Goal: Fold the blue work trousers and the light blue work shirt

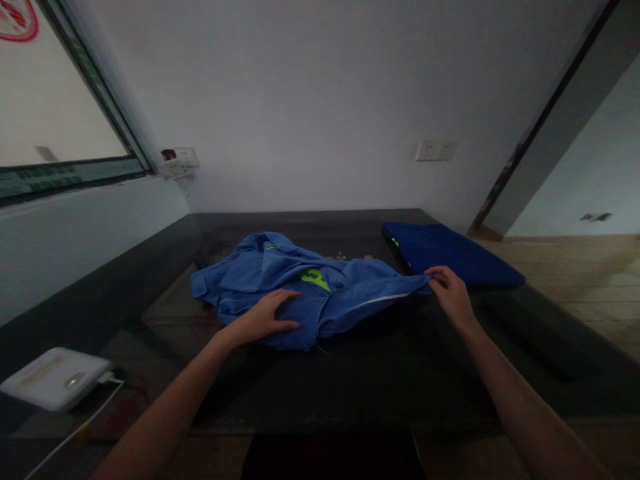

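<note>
The left hand (267,315) and right hand (450,293) are both on a blue garment (370,290), rumpled across the middle of the dark worktop (360,387). From the left, a white box (57,379) with a cable (75,433) sits well apart from the cloth. Next comes the garment's bunched end, then the left hand, open with fingers spread on the fabric; light, flat pressure there should anchor it better than gripping. Past the green print (315,279), the right hand pinches the tapering, white-striped end; a gentle, low outward pull would likely straighten creases without dragging the body. Beyond lies a flat dark blue piece (450,253), best left unsnagged.
</note>
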The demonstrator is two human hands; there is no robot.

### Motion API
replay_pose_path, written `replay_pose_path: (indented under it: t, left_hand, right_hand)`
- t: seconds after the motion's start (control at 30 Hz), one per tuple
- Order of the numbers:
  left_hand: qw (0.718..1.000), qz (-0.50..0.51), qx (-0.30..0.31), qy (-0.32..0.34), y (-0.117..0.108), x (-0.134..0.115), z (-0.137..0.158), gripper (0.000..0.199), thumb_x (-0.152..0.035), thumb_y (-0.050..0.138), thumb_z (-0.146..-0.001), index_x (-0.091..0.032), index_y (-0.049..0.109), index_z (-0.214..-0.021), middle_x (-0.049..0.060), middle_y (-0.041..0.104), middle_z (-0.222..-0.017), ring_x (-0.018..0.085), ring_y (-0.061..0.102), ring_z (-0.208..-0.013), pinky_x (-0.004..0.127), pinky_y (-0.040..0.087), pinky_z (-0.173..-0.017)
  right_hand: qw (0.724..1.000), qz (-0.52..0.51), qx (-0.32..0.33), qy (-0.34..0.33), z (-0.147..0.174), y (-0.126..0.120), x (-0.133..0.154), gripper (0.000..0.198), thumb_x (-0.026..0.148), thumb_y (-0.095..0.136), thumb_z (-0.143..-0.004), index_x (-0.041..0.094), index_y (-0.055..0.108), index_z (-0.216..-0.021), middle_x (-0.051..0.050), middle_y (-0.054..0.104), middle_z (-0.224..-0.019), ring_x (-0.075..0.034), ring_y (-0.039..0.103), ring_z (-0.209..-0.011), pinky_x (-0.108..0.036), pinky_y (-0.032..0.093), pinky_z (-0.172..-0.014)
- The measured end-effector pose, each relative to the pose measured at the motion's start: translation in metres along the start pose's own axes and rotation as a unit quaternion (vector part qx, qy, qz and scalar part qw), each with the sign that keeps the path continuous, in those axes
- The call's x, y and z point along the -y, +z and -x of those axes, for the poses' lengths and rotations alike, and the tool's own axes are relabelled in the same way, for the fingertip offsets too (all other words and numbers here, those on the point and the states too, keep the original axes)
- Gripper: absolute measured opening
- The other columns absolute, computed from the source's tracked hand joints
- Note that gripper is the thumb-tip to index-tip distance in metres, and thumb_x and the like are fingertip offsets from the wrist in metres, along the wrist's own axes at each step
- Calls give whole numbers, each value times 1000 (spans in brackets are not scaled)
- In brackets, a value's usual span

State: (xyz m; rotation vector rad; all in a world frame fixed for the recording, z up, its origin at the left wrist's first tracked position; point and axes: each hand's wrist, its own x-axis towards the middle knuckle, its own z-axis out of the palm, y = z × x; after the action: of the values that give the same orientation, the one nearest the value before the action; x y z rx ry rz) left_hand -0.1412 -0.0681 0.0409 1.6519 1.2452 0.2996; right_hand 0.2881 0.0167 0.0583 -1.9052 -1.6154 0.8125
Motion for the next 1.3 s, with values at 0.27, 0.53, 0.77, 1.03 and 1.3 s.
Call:
replay_pose_path:
  t: [0.27,0.53,0.77,1.03,1.3]
  left_hand:
    - [994,-12,-108,-33,-14,-9,0,33,-45,45,-87,-17,62,-92,4,64,-82,17,57,-73,29,46,-70]
    - [982,-153,76,-81,19,-46,15,37,-57,60,-74,-21,60,-84,3,65,-75,21,60,-68,27,40,-61]
    - [953,-246,70,-162,25,-38,19,40,-39,58,-80,-21,56,-116,16,62,-114,35,62,-97,42,47,-74]
    - [992,-47,-43,-113,8,-7,7,31,-26,34,-91,-21,53,-115,9,67,-104,24,63,-94,34,46,-84]
    - [977,-63,-201,-25,-86,-28,-34,30,-38,35,-92,-19,58,-92,1,64,-80,17,60,-76,26,44,-72]
  right_hand:
    - [994,77,75,-21,3,-4,1,23,28,51,-72,18,65,-88,-4,65,-80,-19,59,-70,-32,45,-66]
    - [995,-72,35,-53,7,-7,15,25,28,45,-82,18,65,-94,-7,67,-101,-23,60,-99,-39,45,-89]
    - [962,102,152,-205,34,27,40,35,43,56,-84,23,60,-112,-9,62,-116,-27,53,-112,-45,35,-102]
    - [944,188,224,-153,29,39,11,40,47,61,-76,25,63,-110,-10,62,-106,-29,59,-99,-45,46,-88]
    - [945,163,186,-216,-12,22,49,26,44,46,-87,24,61,-80,-7,63,-86,-24,60,-83,-37,46,-76]
